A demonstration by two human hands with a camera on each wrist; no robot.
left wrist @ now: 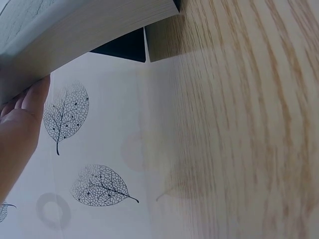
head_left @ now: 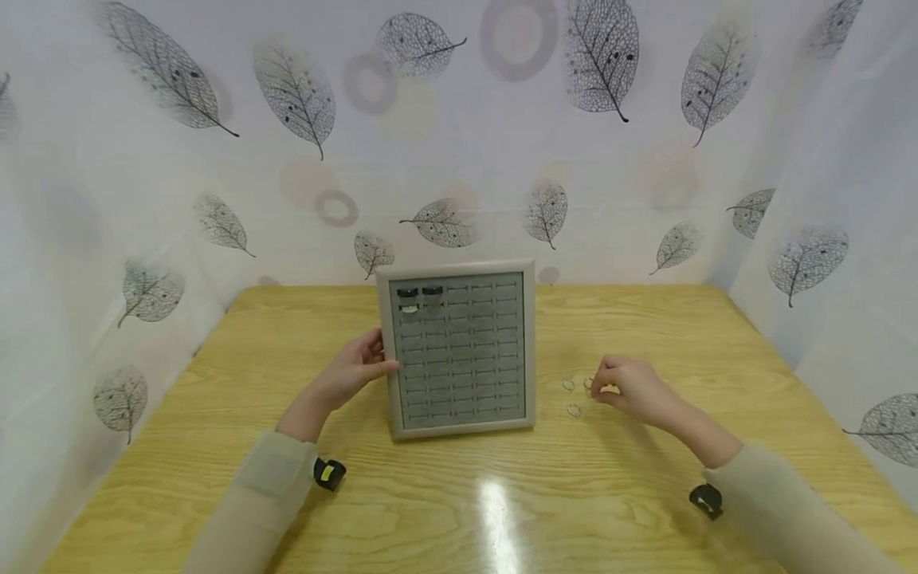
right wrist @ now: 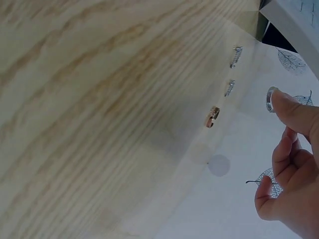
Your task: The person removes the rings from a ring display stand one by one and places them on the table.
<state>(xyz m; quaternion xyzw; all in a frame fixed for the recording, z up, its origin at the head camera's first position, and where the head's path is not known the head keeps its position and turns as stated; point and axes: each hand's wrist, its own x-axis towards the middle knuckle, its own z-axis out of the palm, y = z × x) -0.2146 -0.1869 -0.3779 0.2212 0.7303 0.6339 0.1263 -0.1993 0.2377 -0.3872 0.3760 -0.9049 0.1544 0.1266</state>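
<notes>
A grey ring display board (head_left: 462, 383) in a pale frame stands tilted back on the table. My left hand (head_left: 347, 371) holds its left edge, thumb at the front and fingers at the side and behind. Two dark rings sit in the top row's left slots, and a light ring (head_left: 409, 308) sits below the first. To the board's right, my right hand (head_left: 638, 391) pinches a silver ring (right wrist: 269, 99) between thumb and finger, raised over the table. Near it lie two silver rings (right wrist: 237, 57) and a rose-gold ring (right wrist: 212, 117).
The wooden table (head_left: 402, 502) spreads around the board. A white curtain (head_left: 459, 159) printed with leaves hangs behind and at both sides. Behind the board, a dark support (left wrist: 124, 47) shows. Each wrist wears a strap with a small black device (head_left: 329, 473).
</notes>
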